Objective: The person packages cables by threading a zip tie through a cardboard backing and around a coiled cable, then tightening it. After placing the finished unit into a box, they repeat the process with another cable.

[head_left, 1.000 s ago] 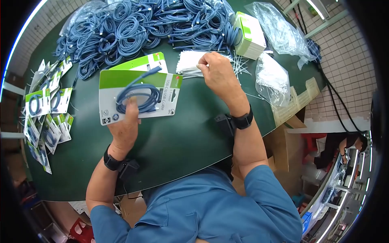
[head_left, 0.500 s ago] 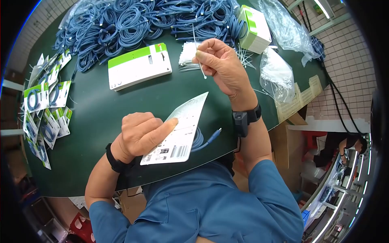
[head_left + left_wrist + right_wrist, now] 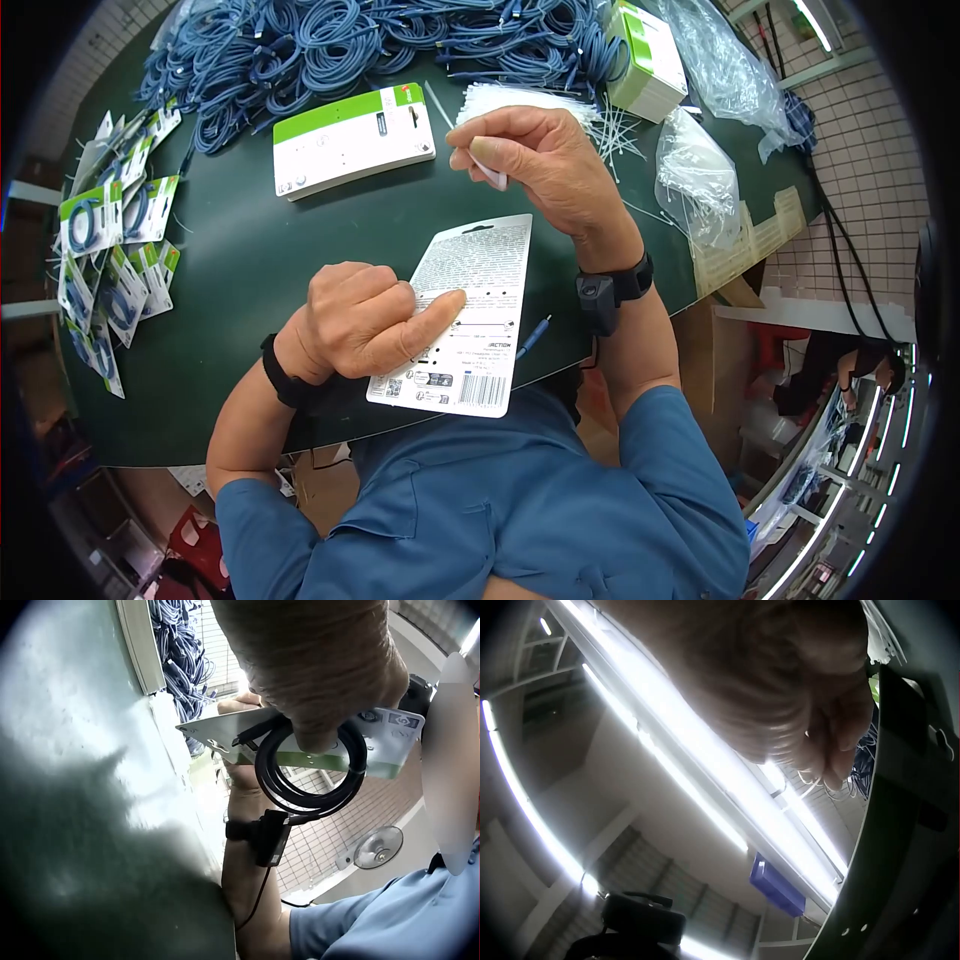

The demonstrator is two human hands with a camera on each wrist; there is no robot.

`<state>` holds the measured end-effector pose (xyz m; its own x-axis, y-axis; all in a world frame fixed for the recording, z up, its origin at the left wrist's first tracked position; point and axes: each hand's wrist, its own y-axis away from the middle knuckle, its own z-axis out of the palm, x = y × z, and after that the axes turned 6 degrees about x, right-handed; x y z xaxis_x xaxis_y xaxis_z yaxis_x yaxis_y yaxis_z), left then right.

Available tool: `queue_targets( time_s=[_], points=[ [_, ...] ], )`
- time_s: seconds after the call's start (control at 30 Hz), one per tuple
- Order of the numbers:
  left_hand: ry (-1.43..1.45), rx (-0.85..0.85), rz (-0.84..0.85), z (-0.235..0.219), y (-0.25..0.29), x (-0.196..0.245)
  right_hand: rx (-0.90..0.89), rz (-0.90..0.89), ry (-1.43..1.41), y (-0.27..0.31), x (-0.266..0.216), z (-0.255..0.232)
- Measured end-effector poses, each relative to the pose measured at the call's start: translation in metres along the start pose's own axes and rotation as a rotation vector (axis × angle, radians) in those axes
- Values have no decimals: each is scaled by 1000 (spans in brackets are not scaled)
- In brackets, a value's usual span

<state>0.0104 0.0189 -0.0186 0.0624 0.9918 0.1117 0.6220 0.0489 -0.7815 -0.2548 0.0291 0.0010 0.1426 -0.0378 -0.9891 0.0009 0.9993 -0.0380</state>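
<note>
My left hand (image 3: 362, 318) grips a printed packaging card (image 3: 482, 262) near the table's front edge, thumb across its text-covered back. Behind the card, a blue cable's plug end (image 3: 535, 337) pokes out to the right. The left wrist view shows the cable's coil (image 3: 268, 769) held against the card's front by the fingers. Above and to the right of the card, my right hand (image 3: 555, 172) pinches a thin white cable tie (image 3: 437, 104) between thumb and fingers, its tip slanting up to the left.
A stack of blank cards (image 3: 345, 145) lies ahead, with a pile of blue cables (image 3: 340, 40) behind. White ties (image 3: 520, 100) and a bag of ties (image 3: 697, 180) sit right of it. Finished cable packs (image 3: 95, 225) crowd the left; a card block (image 3: 645, 65) stands back right.
My left hand has turned the card over and drawn it nearer, its back now facing up. My right hand has picked up a cable tie from the pile and moved slightly towards me.
</note>
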Motion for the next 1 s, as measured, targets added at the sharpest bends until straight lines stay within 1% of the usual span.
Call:
queue_targets(
  time_s=[0.07, 0.17, 0.2, 0.3, 0.33, 0.43, 0.47, 0.57, 0.7, 0.83, 1.0],
  points=[
    [-18, 23, 15, 0, -1, -3, -32, -14, -15, 0, -3, 3],
    [-23, 21, 31, -3, 0, -3, -89, -109, -16, 5, -2, 6],
    [-31, 20, 18, -3, 1, -3, -101, -101, -20, 7, -3, 7],
    [-37, 51, 56, -7, -1, -4, -152, -248, 118, 12, -10, 10],
    [-39, 45, 33, -7, -1, -2, -164, -231, 106, 14, -10, 13],
    [-60, 46, 76, -9, -2, -2, -192, -521, 218, 14, -12, 18],
    [-60, 41, 63, -9, -2, -1, -197, -512, 210, 16, -14, 20],
    [-50, 71, 92, -6, -1, 1, -208, -365, 121, 28, -25, 27],
    [-48, 71, 98, -5, -1, 1, -222, -323, 145, 31, -28, 33],
    [-32, 77, 99, -3, 0, 1, -233, -375, 203, 30, -26, 33],
    [-28, 96, 99, 1, 1, 2, -247, -373, 235, 30, -24, 33]
  ],
)
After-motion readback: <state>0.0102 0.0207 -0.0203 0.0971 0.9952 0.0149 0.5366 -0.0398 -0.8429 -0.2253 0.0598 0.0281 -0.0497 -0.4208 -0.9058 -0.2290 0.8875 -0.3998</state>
